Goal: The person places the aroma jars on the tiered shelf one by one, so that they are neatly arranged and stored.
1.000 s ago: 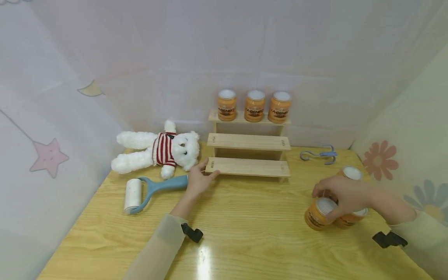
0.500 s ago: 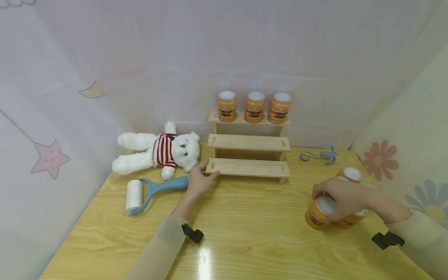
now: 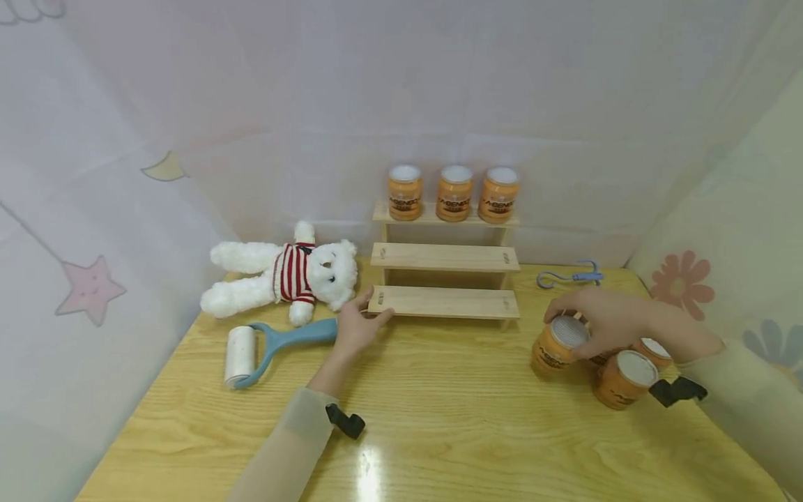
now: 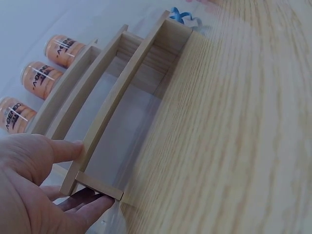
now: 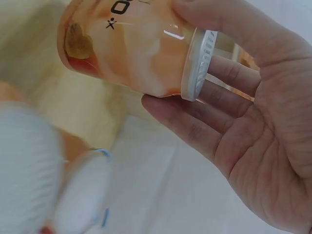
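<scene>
My right hand [image 3: 608, 319] grips an orange jar [image 3: 552, 348] with a white ridged lid, thumb on one side and fingers on the other. In the right wrist view the held jar [image 5: 131, 44] lies across the top, its lid towards the palm. Several similar jars [image 3: 621, 383] stand close by, partly hidden under the hand. My left hand [image 3: 359, 329] holds the left end of a three-step wooden shelf [image 3: 445, 301]. The left wrist view has the thumb on the lowest step's edge and fingers about its end support [image 4: 100, 185]. Three orange jars [image 3: 454, 195] stand on the top step.
Left of the shelf lies a white plush bear [image 3: 295, 272] in a striped sweater. A blue-handled lint roller [image 3: 276, 345] is in front of it, near my left hand. A purple hook-shaped item [image 3: 571, 277] lies right of the shelf on the wooden table [image 3: 439, 418].
My right hand has moved the gripped jar away from the other jars, leftwards and towards the shelf. My left hand has stayed on the shelf.
</scene>
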`<state>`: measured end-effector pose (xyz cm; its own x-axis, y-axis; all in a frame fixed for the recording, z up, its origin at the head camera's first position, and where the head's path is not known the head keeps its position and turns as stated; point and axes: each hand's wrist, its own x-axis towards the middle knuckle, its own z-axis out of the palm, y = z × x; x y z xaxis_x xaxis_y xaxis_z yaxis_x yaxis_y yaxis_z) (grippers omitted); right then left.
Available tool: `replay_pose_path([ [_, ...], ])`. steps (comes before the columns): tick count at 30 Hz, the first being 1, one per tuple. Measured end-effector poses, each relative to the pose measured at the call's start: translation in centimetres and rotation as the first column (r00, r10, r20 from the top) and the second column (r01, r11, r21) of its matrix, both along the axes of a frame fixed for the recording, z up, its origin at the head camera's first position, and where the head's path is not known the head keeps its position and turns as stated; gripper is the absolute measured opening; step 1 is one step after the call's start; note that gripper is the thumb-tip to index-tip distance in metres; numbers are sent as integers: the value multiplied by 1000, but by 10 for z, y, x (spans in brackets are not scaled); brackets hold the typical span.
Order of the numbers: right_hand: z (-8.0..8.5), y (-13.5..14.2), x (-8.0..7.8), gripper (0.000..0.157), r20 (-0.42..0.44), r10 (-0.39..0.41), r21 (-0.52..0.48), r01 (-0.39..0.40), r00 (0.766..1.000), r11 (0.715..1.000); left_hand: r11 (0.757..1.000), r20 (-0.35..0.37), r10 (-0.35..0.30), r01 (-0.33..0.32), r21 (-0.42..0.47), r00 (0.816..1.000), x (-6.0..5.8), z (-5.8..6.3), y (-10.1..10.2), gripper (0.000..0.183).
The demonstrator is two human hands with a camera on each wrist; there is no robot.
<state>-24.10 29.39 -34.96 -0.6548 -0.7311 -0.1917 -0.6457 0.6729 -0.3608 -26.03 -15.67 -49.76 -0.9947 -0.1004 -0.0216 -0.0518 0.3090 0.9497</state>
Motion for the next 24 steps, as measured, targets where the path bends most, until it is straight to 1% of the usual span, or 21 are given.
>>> replay_pose_path([
  [2, 6, -6, -7, 53, 6, 2, -15, -2, 1000, 1000, 1000, -3, 0, 0, -5, 1000, 0, 0, 0, 81],
  [8, 22, -25, -29, 51, -54, 52, -26, -53, 997, 998, 1000, -10, -4, 4, -14, 1000, 1, 1, 0, 80],
  [14, 36, -48, -45, 48, -92, 84, -26, -87, 992, 996, 1000, -20, -4, 4, -4, 1000, 2, 2, 1, 80],
  [17, 41, -61, -53, 46, -83, 87, -32, -90, 993, 995, 1000, -24, -7, 7, -3, 1000, 3, 2, 0, 80],
  [24, 46, -88, -80, 50, -58, 97, -4, -97, 994, 995, 1000, -30, -8, 8, -18, 1000, 2, 1, -1, 80],
])
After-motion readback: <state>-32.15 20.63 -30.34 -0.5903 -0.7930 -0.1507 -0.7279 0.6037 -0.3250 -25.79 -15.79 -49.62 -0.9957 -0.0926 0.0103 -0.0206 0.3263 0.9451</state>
